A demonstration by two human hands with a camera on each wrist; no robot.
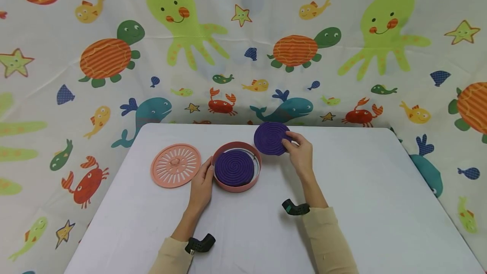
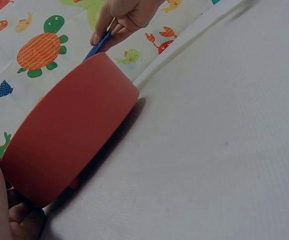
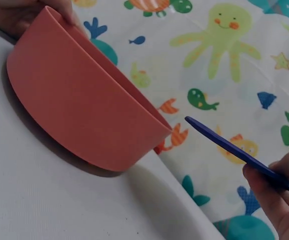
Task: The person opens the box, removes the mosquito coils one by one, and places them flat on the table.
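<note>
Step in hand: probably shifting a coaster (image 1: pixel 269 138) into or out of the box (image 1: pixel 236 189); which way, I cannot tell.
Left hand (image 1: pixel 201 187): grips the box by its left side, fingers curled against the wall.
Right hand (image 1: pixel 301 155): pinches the coaster by its right edge between thumb and fingers.
Held coaster: in the air, behind and to the right of the box, apart from it; round, flat, thin, dark purple, with a spiral-ridged face.
Second coaster (image 1: pixel 234 167): inside the box, nearer its left wall; same purple spiral.
Lid (image 1: pixel 176 162): on the tabletop (image 1: pixel 380 189) left of the box; pink, round, ringed with slots.
Next move: seems to call for a steady box and a level coaster, clear of the rim.
</note>
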